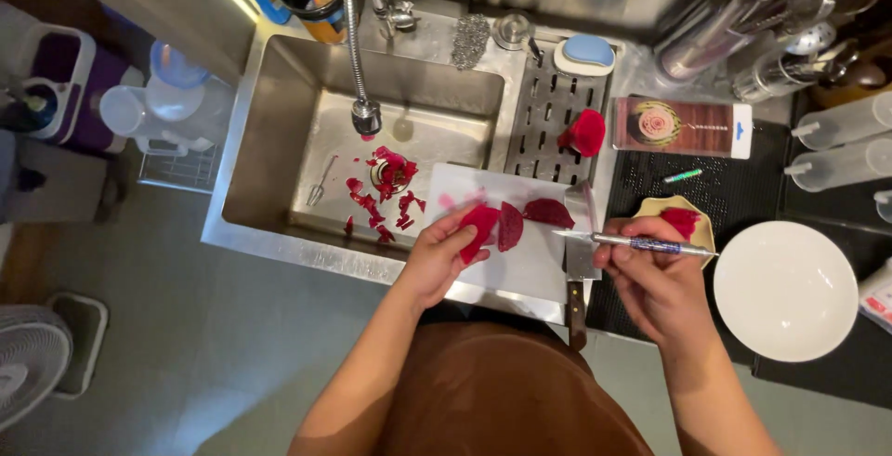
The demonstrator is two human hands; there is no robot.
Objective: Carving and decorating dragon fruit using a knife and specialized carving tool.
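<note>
My left hand (437,256) holds a thin red beet slice (478,226) against the white cutting board (530,266), with two more red slices (548,212) lying beside it. My right hand (650,280) grips a slim silver carving knife (641,244) with a blue band, its tip pointing left toward the slices. A larger kitchen knife (581,261) lies along the board's right edge.
The steel sink (279,140) holds red peelings (381,198) around the drain, under a spring faucet (365,114). A beet chunk (585,131) rests on the drain rack. A white plate (785,291), a small yellow dish (701,224) with a red piece, squeeze bottles (841,145) and a carton (683,126) stand to the right.
</note>
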